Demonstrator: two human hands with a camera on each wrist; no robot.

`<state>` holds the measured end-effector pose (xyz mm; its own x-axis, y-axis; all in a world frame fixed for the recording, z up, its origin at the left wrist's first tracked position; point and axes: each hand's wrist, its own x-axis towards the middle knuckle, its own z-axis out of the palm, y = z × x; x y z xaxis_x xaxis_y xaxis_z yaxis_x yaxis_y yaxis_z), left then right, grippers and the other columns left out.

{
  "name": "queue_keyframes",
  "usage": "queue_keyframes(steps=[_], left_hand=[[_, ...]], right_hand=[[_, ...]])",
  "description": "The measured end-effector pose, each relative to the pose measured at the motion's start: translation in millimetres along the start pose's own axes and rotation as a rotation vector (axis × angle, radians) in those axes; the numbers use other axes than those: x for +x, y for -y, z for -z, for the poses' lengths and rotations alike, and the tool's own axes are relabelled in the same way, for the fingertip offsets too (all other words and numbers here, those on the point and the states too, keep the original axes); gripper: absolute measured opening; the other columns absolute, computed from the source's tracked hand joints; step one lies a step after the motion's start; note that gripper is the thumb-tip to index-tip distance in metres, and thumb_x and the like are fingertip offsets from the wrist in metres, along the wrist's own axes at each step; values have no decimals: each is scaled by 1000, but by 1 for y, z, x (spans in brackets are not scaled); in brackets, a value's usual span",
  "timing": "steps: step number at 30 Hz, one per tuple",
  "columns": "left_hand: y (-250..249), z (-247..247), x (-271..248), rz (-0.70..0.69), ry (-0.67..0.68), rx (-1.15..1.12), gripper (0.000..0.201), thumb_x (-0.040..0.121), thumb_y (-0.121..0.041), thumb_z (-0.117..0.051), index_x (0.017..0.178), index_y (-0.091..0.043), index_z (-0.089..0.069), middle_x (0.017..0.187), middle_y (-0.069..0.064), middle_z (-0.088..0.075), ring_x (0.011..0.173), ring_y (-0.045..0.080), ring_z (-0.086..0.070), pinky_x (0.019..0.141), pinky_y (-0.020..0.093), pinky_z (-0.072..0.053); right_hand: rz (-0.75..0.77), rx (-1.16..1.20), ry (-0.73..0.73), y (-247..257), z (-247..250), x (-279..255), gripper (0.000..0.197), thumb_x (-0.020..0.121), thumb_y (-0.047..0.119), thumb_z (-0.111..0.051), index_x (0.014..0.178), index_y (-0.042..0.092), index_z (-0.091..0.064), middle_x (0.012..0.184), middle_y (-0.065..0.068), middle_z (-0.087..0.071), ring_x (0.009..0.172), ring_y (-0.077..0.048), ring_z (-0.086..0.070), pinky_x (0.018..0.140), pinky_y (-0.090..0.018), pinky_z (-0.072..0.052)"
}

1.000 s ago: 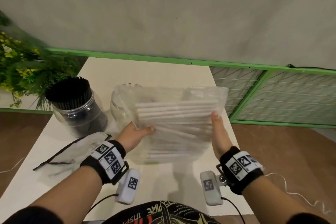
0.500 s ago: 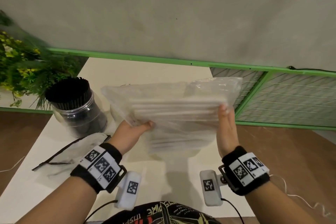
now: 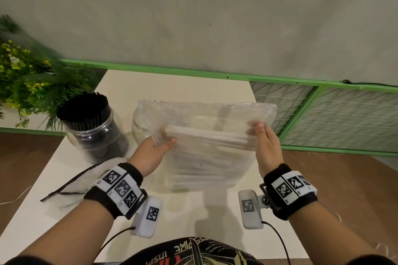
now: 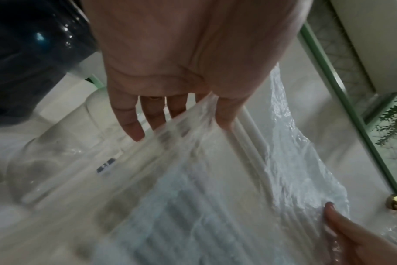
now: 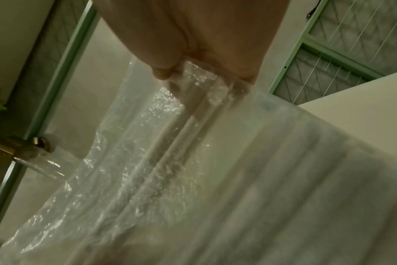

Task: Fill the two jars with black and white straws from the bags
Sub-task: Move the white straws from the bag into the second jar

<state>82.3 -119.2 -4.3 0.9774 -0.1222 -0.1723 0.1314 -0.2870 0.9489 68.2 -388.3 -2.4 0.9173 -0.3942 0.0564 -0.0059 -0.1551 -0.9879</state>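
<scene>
I hold a clear plastic bag (image 3: 206,135) of white straws (image 3: 206,137) above the counter (image 3: 172,90), the straws lying crosswise between my hands. My left hand (image 3: 150,155) grips the bag's left end, thumb on top and fingers underneath; the left wrist view shows the plastic pinched between thumb and fingers. My right hand (image 3: 268,148) grips the right end, with the fingertips (image 3: 258,125) on the film; the right wrist view shows the plastic caught between thumb and palm. The upper part of the bag is loose, crinkled film with no straws in it, and the lower part hangs heavy with stacked straws.

Behind the bag's left end stands a clear jar (image 3: 140,125); most of it is hidden by the bag and I cannot tell what is inside. To its left stands a second clear jar (image 3: 94,133) packed with upright black straws (image 3: 83,105), whose tips rise above the rim. Near that jar, toward me, a flattened clear bag (image 3: 86,178) lies on the counter with a few dark strands along it.

The counter is white and narrow. A green frame (image 3: 193,71) runs along its far edge under a plain grey wall (image 3: 193,17), and green-framed mesh panels (image 3: 344,118) lie to the right. Leafy plants with yellow blossoms (image 3: 23,75) fill the left side, and brown flooring (image 3: 344,189) shows on both sides of the counter.
</scene>
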Motion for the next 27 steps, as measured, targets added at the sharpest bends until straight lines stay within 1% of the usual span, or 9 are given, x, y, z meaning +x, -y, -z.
queue_keyframes(steps=[5, 7, 10, 13, 17, 20, 21, 23, 27], left_hand=[[-10, 10, -1, 12, -9, 10, 26, 100, -37, -39, 120, -35, -56, 117, -5, -65, 118, 14, -52, 109, 39, -34], [-13, 12, -2, -28, 20, -16, 28, 101, -35, -36, 121, -39, -55, 121, -8, -64, 115, 11, -56, 107, 37, -35], [-13, 15, -1, -34, 50, -24, 34, 101, -34, -35, 131, -34, -52, 121, -12, -64, 111, 8, -59, 105, 36, -37], [-12, 17, 0, 6, 57, -6, 35, 99, -38, -37, 124, -28, -60, 120, -11, -65, 111, 10, -59, 109, 42, -36], [-18, 17, -3, -108, -31, -49, 34, 96, -43, -39, 112, -29, -65, 112, -12, -68, 103, 5, -62, 93, 28, -41], [-9, 22, 3, -88, -111, 78, 14, 94, -34, -54, 93, -33, -68, 105, -10, -69, 105, 9, -60, 91, 27, -41], [-5, 24, 6, -55, -119, 123, 11, 92, -30, -59, 88, -34, -68, 101, -9, -69, 105, 13, -61, 91, 29, -42], [-3, 25, 9, -34, -133, 142, 11, 89, -27, -63, 82, -34, -68, 93, -10, -69, 99, 16, -62, 89, 30, -44], [-18, 29, 6, -169, -226, 36, 9, 88, -25, -65, 86, -31, -72, 85, -13, -69, 77, -2, -59, 75, 19, -43]], right_hand=[[51, 86, -17, 13, 6, 6, 32, 103, 32, -36, 100, 24, -67, 90, 3, -63, 88, -8, -62, 91, -34, -48], [73, 117, -11, 15, 10, 7, 32, 103, 32, -36, 103, 23, -66, 88, 4, -62, 87, -6, -61, 91, -30, -49], [102, 115, -14, 15, 14, 10, 30, 102, 33, -38, 103, 24, -67, 89, 2, -61, 89, -8, -61, 89, -26, -49], [83, 41, -3, 12, 14, 11, 28, 102, 31, -39, 100, 29, -67, 90, 1, -61, 89, -11, -58, 88, -29, -45], [186, 64, -57, 19, 22, 12, 27, 101, 37, -42, 102, 31, -69, 111, 0, -66, 104, -12, -61, 92, -29, -47], [170, -107, -18, 8, 23, 19, 26, 101, 37, -41, 98, 37, -68, 107, 2, -62, 106, -19, -58, 95, -39, -46], [138, -238, 23, 6, 21, 21, 26, 101, 34, -41, 99, 36, -67, 107, 1, -60, 108, -20, -55, 96, -38, -42], [119, -363, 26, 7, 22, 22, 27, 102, 30, -40, 105, 29, -67, 110, -6, -56, 106, -18, -50, 88, -26, -35], [302, -228, -142, 28, 28, 13, 23, 102, 27, -42, 105, 30, -64, 103, -1, -48, 93, -6, -49, 84, -19, -38]])
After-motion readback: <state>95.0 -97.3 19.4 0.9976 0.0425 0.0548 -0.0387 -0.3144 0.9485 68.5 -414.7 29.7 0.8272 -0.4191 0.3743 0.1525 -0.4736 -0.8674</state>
